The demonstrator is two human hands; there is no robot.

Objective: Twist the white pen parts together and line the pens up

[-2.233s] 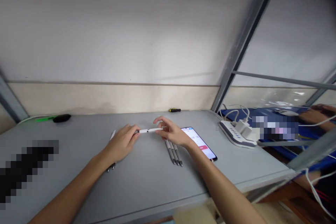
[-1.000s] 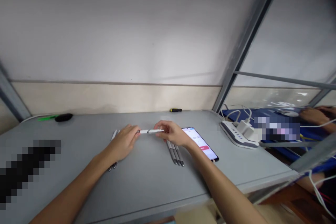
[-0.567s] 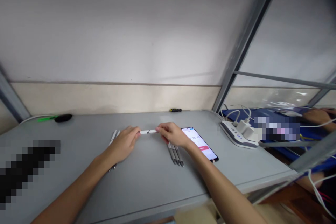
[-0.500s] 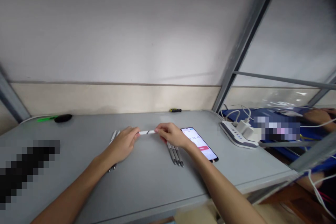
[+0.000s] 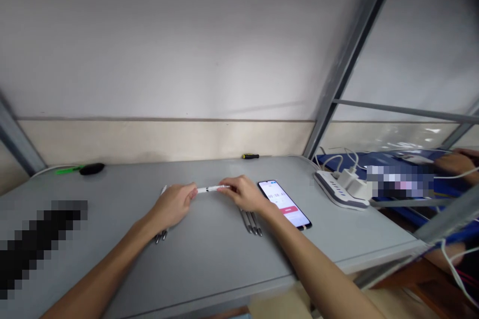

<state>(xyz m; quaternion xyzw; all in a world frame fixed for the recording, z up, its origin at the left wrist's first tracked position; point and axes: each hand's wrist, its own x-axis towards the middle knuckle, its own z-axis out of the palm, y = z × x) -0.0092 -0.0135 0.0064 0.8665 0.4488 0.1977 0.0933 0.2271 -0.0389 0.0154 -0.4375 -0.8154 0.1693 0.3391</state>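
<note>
Grip of the left hand (image 5: 174, 204) was narrow, pinched on the left end of a white pen (image 5: 212, 189); the right hand (image 5: 245, 193) pinched the pen's right end in the same tight way; the pen lay level between them, low over the grey worktop (image 5: 209, 264), near its middle; whether it touched the surface could not be told; two more pens (image 5: 161, 235) poked out from under the left wrist, toward the near edge; three grey pens (image 5: 251, 222) lay side by side just below the right wrist; a lit phone (image 5: 286, 204) lay flat just right of that hand; farther right sat a white power strip (image 5: 339, 193) with chargers plugged in; a small screwdriver (image 5: 250, 156) lay by the wall; another person's hand (image 5: 454, 162) showed at the far right edge.
</note>
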